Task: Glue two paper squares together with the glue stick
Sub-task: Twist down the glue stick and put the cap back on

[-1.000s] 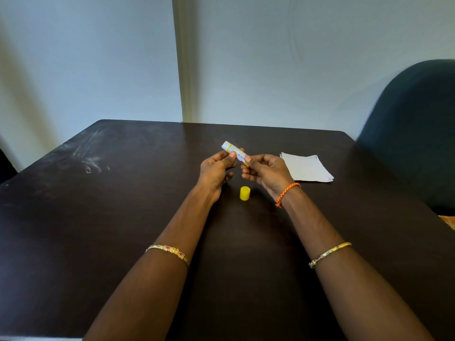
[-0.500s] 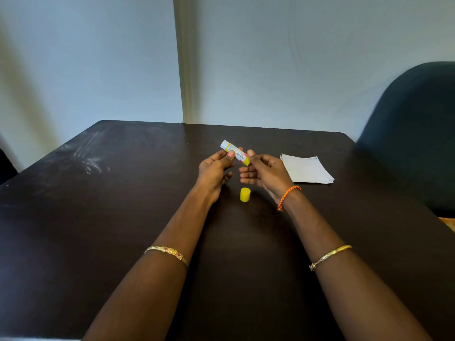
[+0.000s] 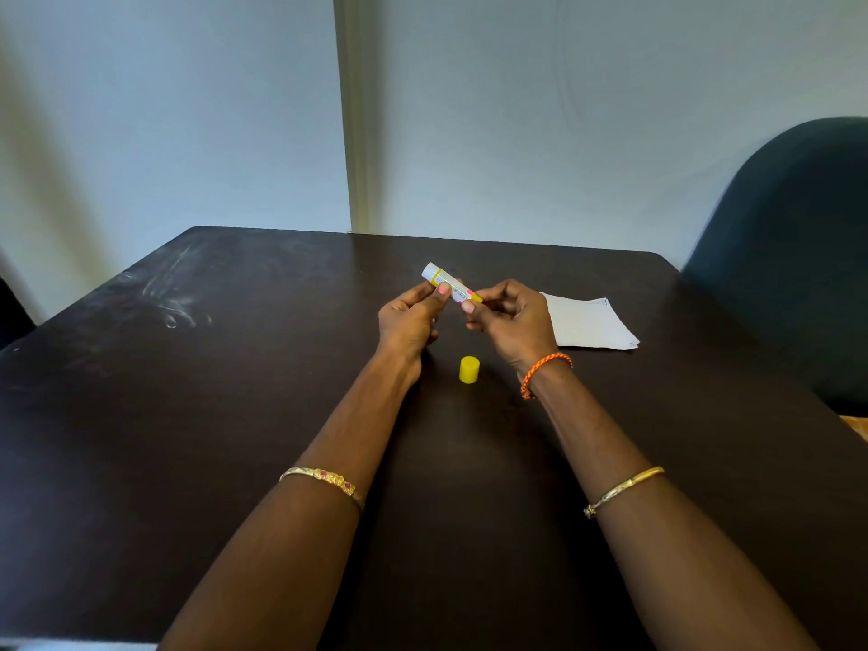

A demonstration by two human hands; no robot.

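Hands [image 3: 408, 317] [image 3: 514, 317] pinch glue stick [image 3: 448, 286], open end pointing up-left.

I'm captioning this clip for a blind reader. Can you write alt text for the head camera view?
Both hands, left hand and right hand, hold an uncapped glue stick above a dark table. Its yellow cap stands on the table below them, and white paper squares lie to the right, untouched.
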